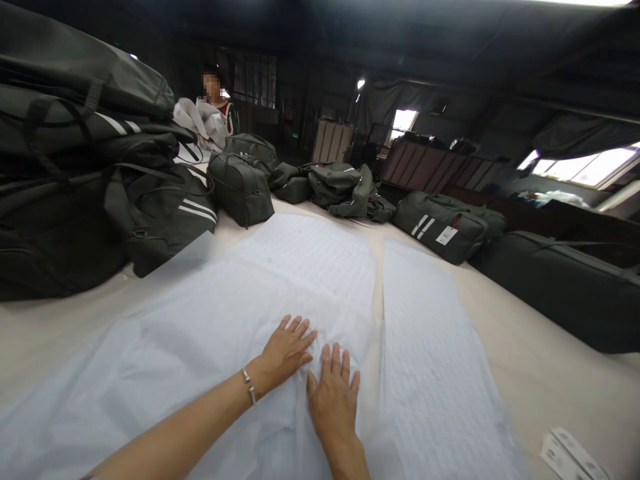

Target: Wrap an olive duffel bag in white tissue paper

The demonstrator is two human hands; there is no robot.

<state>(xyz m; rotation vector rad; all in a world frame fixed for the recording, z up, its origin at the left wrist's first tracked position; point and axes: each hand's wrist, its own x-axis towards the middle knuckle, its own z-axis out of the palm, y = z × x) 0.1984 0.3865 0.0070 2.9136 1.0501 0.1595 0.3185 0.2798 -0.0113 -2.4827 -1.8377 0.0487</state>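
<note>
**Two flat hands on a pale sheet**

A cream table (545, 373) spreads around the fingers. Dark bags (240, 190) stand left, beyond and right, limiting far reach; the open room is nearer right. The large pale sheet (175, 360) lies under all fingers, apparently being smoothed; the next move seems to call for light, outward strokes. Its right edge is near the right fingers, a narrow gap before a second sheet (430, 347). Left hand (286, 352) and right hand (334, 397): fingers extended, gripping nothing.
</note>
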